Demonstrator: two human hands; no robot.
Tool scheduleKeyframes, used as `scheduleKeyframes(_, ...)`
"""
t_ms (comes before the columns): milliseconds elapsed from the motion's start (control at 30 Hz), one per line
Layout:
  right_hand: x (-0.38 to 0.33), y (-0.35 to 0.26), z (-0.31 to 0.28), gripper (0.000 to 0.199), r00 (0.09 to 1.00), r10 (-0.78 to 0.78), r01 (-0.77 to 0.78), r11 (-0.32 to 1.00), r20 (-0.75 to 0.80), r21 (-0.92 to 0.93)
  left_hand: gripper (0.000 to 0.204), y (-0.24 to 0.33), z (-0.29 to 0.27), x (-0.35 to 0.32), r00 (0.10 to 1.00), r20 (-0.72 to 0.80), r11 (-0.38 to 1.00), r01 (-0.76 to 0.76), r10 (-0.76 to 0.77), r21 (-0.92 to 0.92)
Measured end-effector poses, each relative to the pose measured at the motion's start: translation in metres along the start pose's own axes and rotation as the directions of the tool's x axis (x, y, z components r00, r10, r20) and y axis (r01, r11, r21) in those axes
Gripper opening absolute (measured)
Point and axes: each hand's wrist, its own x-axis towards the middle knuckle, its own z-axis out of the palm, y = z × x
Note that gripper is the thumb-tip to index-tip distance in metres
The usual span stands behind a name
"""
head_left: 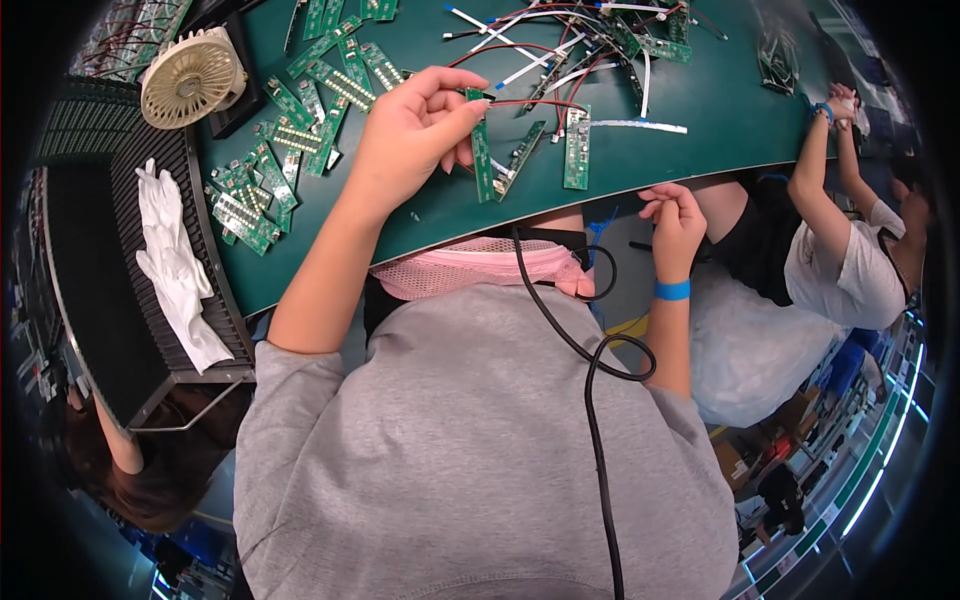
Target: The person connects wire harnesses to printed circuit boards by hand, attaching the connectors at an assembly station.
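My left hand (415, 130) is above the green table, thumb and fingers pinched on the top of a narrow green circuit board (481, 158) that hangs upright. Red wires run rightward from near its top end. Just right of it, another green board (522, 160) leans at a slant. Farther right a green board (577, 150) lies with a white flat cable (638, 126) beside it. My right hand (678, 218), with a blue band at the wrist, hovers by the table's front edge. Its fingers are loosely bent, and I see nothing in them.
Loose green boards (295, 138) are heaped at left. Boards with tangled wires and white flat cables (570, 50) lie at the far side. A cream fan (193, 80) stands near a black rack holding white gloves (175, 260). A black cord (597, 440) crosses my front. A co-worker (850, 250) sits right.
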Motion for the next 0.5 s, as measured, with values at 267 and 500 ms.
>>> scheduleKeyframes(267,0.002,0.012,0.029,0.016,0.983,-0.040,0.094,0.949,0.182,-0.301,0.022,0.003,0.001,0.000,1.000,-0.003,1.000,0.006,-0.006,0.022)
scheduleKeyframes(500,0.006,-0.013,-0.006,0.028,0.995,-0.099,0.092,0.915,0.003,-0.392,0.022,0.004,0.001,-0.001,1.000,0.004,1.000,-0.011,0.011,-0.022)
